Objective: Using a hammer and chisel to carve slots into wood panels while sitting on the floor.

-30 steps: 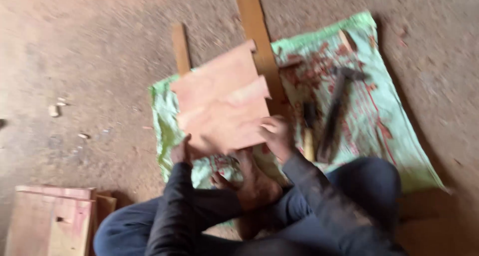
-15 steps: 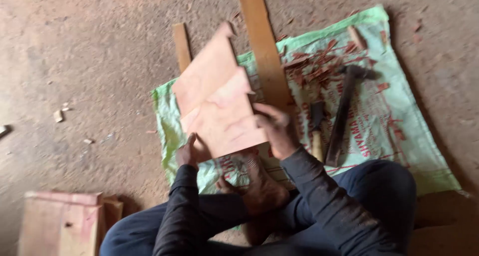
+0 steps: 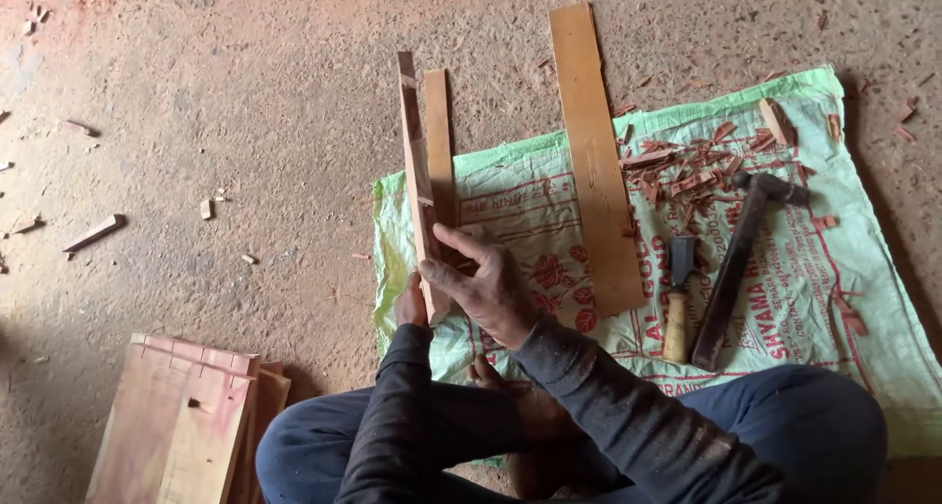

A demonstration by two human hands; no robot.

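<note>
From the head camera, a person sits cross-legged on a dirt floor (image 3: 216,121). Both hands hold a thin wooden board (image 3: 416,170) that stands on its edge, near the left edge of a green sack (image 3: 834,298) spread on the floor. The right hand (image 3: 486,283) wraps its fingers around the near end of the board. The left hand (image 3: 411,303) presses on the other side, mostly hidden. A narrow wooden strip (image 3: 439,146) lies just beside the board. A long flat plank (image 3: 595,160) lies across the sack's far edge. A hammer (image 3: 738,264) and a chisel (image 3: 678,303) lie side by side on the sack, near red wood chips (image 3: 687,165). A stack of boards (image 3: 182,425) sits on the floor by the left knee.
</note>
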